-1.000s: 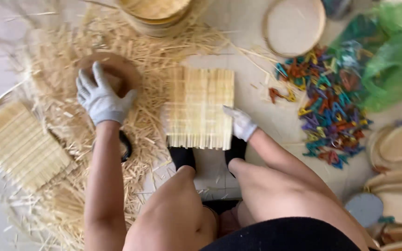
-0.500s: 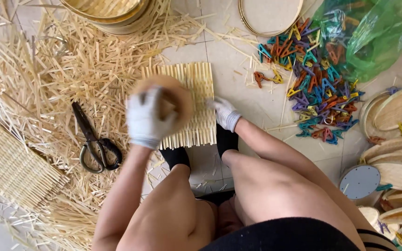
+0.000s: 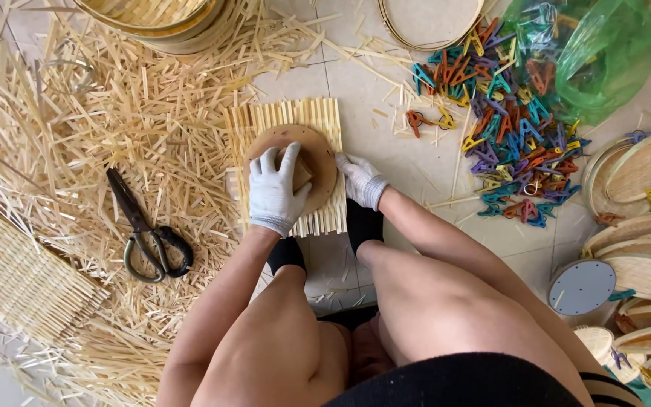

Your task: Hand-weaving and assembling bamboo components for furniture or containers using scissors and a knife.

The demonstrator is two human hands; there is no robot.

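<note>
At the far left a woven mat of thin bamboo slats [image 3: 20,275] lies on the tiled floor [image 3: 408,154], half sunk in a wide litter of pale straw-like bamboo splinters [image 3: 77,128]. Black-handled scissors [image 3: 145,230] rest on that litter, blades shut, well apart from the hands. Above them, at the top edge, stands a stack of round bamboo baskets [image 3: 160,19]. In the middle lies a square mat of flat bamboo strips [image 3: 254,128], ribbed and light yellow, with a round brown disc [image 3: 322,154] lying flat on top of it. The left hand [image 3: 276,188], in a white knit glove, presses palm-down on the disc with fingers spread, its grip flat and released rather than clenched, covering the disc's left half and a small brown block under the fingertips. Just beside it the right hand [image 3: 362,181], also gloved, rests at the disc's right rim and the mat's edge, fingers curled lightly; whether it pinches the rim cannot be told. The person's bare knees fill the lower foreground. Farther right a heap of coloured plastic clips [image 3: 510,132] spreads over the floor, beside a crumpled green plastic bag [image 3: 604,60]. At the right edge are stacked shallow bamboo lids [image 3: 642,173] and a grey round disc [image 3: 582,286].
</note>
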